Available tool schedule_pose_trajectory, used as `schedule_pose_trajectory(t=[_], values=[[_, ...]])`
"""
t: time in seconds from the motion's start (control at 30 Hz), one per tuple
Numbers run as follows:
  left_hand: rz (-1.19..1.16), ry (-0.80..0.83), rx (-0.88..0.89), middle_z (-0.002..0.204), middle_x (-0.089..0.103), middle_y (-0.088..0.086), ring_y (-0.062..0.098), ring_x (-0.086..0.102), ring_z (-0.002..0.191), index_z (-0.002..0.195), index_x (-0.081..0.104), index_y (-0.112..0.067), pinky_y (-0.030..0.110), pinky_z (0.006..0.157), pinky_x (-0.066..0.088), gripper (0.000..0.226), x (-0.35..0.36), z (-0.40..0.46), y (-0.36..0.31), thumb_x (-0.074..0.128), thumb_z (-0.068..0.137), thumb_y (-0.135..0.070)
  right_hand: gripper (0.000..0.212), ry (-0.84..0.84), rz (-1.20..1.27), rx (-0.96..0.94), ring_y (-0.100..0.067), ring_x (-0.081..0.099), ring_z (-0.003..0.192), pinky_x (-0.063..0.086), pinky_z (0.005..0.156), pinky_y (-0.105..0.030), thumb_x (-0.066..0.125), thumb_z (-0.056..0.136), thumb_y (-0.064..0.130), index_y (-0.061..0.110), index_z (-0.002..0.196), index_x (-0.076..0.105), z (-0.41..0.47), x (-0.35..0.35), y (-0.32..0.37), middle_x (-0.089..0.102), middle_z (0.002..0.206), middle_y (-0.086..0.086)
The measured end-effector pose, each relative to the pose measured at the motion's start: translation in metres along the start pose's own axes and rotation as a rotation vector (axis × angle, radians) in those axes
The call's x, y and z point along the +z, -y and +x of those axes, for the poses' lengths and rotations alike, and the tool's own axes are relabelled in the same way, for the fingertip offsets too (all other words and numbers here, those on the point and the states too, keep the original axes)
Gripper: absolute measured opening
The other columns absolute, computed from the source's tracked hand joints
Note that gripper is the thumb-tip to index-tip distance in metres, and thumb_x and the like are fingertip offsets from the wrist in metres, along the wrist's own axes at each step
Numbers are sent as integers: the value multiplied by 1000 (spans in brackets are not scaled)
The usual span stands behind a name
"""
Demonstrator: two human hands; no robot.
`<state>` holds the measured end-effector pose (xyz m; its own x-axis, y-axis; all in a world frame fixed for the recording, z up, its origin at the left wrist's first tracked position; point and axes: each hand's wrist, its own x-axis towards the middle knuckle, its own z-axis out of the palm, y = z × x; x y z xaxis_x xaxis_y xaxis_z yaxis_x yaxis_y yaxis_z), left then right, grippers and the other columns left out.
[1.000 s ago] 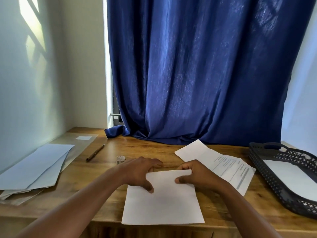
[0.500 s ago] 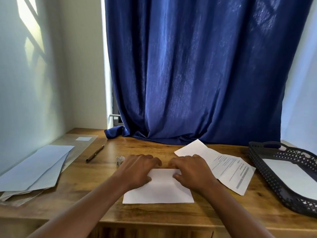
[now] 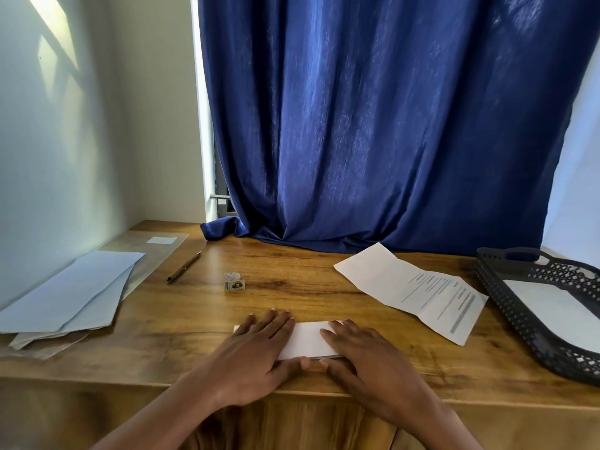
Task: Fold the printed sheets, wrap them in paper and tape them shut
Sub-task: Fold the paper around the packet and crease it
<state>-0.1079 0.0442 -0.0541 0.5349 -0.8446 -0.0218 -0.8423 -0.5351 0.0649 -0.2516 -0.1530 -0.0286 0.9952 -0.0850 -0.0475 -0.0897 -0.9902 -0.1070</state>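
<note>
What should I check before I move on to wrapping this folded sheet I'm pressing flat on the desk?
1. Folded white sheet lies flat under both hands: ok.
2. Left hand and right hand press with straight fingers: ok.
3. Crease sharp along its whole length: cannot tell, hands cover the ends.
4. Second printed white sheet folded shut: not ok, lies opened out.
5. Pale blue wrapping papers on the wooden desk: ok.
6. Small tape roll by the papers: ok.

Deep blue curtain [image 3: 373, 125], white folded sheet [image 3: 306, 341], wood-grain brown desk [image 3: 292, 287], dark grey lattice-patterned tray [image 3: 532, 323], pale blue papers [image 3: 65, 293].
</note>
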Motion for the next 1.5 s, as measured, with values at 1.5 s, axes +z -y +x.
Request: schedule_pose_trajectory(t=[1.5], values=[[-102,40,-103,169,-16,-11,7,-20,154,161,-10,-30,39,129,-6,91,-1,0,-39,-13,84,-78,72,-8,-21,125,-10,-9,155,-4,125,-41,1,99,62,26,161,-5,18,22,7,-9,169,7]])
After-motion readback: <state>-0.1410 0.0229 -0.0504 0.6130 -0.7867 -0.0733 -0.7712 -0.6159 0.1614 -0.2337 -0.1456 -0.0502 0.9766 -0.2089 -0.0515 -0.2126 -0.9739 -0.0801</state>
